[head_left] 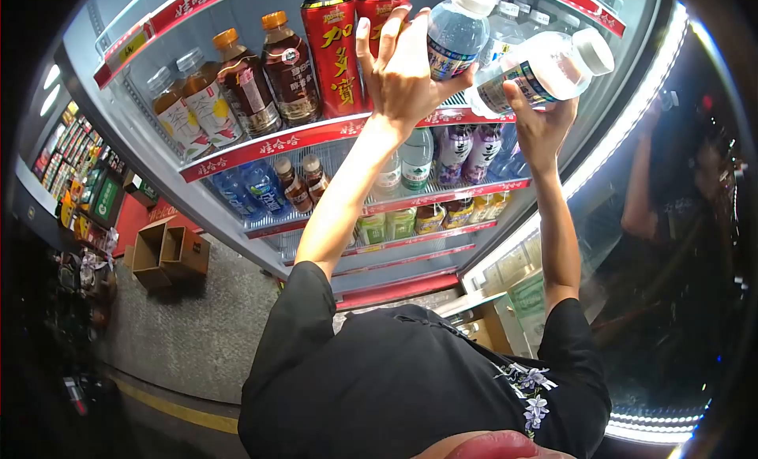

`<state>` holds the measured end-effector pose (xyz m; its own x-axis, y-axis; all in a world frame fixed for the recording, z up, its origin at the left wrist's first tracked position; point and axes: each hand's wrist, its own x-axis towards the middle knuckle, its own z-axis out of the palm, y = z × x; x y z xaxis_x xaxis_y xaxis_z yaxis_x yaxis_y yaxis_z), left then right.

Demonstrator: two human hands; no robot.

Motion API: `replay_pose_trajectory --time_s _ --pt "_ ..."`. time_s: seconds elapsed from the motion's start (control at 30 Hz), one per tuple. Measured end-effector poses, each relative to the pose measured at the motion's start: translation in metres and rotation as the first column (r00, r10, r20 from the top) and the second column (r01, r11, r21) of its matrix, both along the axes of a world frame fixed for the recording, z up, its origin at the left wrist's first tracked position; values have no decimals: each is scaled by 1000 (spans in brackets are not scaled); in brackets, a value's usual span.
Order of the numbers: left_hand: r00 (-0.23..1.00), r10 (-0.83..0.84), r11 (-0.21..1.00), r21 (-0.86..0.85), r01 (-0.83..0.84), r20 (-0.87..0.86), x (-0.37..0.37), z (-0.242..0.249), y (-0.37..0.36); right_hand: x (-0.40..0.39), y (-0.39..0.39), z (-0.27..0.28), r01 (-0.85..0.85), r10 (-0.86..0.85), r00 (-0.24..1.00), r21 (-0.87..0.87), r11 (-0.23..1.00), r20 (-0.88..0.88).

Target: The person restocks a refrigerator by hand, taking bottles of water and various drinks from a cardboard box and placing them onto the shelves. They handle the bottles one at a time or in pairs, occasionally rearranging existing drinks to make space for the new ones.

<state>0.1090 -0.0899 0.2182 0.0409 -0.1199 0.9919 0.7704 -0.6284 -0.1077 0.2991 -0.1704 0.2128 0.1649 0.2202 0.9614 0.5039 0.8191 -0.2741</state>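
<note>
My right hand (543,123) grips a clear bottle (541,74) with a white cap and a dark blue label, tilted so that the cap points up and right. My left hand (401,76) reaches to the upper fridge shelf, its fingers spread. Its thumb crosses the lower part of another white-capped clear bottle (458,34), which stands on that shelf between thumb and forefinger. Whether the palm presses on it is hidden. Close to the left fingers are a red bottle (332,56) and a second red bottle (371,3), partly covered by the hand.
Tea bottles (207,104) and orange-capped dark bottles (290,72) line the left of the upper shelf (260,147). Lower shelves hold several drinks, including purple-labelled bottles (467,153). A lit glass door (655,183) is at right. A cardboard box (183,254) sits on the floor.
</note>
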Motion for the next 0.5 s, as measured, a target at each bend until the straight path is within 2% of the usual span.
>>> replay_pose_trajectory --time_s 0.1,0.17,0.23,0.27,0.3,0.37,0.4,0.43,0.5 --pt "997 74 996 -55 -76 -33 -3 -6 4 -8 3 0 -69 67 997 -41 997 -48" --pt "993 113 991 -73 -116 -38 -3 -4 1 -3 11 -2 -60 60 998 -19 998 12" --pt "992 116 993 13 -117 57 -2 -4 1 -6 12 3 19 -19 1000 -56 998 14" --pt "988 146 989 -4 -147 -56 -8 -4 0 -6 13 4 4 -5 1000 -76 997 -15" --pt "989 148 988 45 -148 5 -6 2 -11 -5 15 6 12 -14 1000 -78 997 -22" --pt "999 -9 994 -106 13 37 -9 2 -21 0 17 8 95 -93 994 -36 995 52" --pt "996 88 983 -162 -91 -26 -11 0 -16 -2 18 8 19 -19 1000 -36 999 -12" --pt "996 91 983 -158 -94 -26 -10 6 -20 0 22 7 37 -37 999 5 999 -2" --pt "997 63 993 -96 -68 -52 -11 11 -15 1 18 5 -29 31 999 -72 997 21"
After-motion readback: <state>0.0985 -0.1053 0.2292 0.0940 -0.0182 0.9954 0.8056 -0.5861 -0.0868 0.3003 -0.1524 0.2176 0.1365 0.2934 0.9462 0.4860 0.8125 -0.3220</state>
